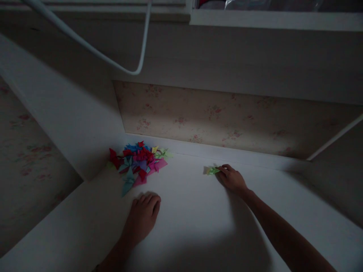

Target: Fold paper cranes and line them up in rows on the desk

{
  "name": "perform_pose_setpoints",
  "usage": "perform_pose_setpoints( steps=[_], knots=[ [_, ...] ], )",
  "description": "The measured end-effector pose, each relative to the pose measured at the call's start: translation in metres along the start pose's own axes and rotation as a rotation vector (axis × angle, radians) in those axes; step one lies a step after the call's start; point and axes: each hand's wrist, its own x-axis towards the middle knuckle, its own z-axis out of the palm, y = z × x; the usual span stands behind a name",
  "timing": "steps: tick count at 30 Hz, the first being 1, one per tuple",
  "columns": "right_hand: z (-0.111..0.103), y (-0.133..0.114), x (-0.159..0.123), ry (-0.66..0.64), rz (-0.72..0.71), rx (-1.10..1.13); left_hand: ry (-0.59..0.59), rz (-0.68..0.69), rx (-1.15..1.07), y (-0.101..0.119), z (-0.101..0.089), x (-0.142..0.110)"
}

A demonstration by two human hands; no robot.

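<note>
My right hand (231,179) pinches a light green folded paper crane (212,170) between thumb and fingers, low over the white tabletop (181,219). Part of the crane is hidden by the fingertips. My left hand (145,213) rests on the tabletop with its fingers curled in, and nothing shows in it. Just beyond it lies a heap of folded paper cranes (138,162) in red, pink, blue, teal, purple, yellow and green. A teal crane (128,180) at the heap's near edge is closest to my left hand.
Behind the tabletop runs a white ledge (227,153) under flowered wallpaper (181,113). A pale side panel (85,124) stands left of the heap. Overhead, a white cable (113,66) hangs in front of a shelf (269,20).
</note>
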Motion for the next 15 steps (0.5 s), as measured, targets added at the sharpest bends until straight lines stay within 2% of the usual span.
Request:
perform_pose_setpoints(
  steps=[4,8,12,15],
  knots=[
    [-0.008,-0.039,-0.008,-0.002,-0.076,0.053,0.026,-0.015,-0.021,0.000,-0.002,-0.002],
    [-0.018,-0.086,-0.016,0.008,-0.148,0.114,0.040,-0.051,-0.133,-0.004,-0.003,-0.005],
    [-0.032,-0.134,-0.030,0.037,-0.225,0.360,0.052,-0.112,-0.294,-0.005,-0.004,-0.006],
    [-0.041,-0.161,-0.041,0.059,-0.269,0.577,0.023,-0.120,-0.423,0.004,-0.004,-0.003]
  ],
)
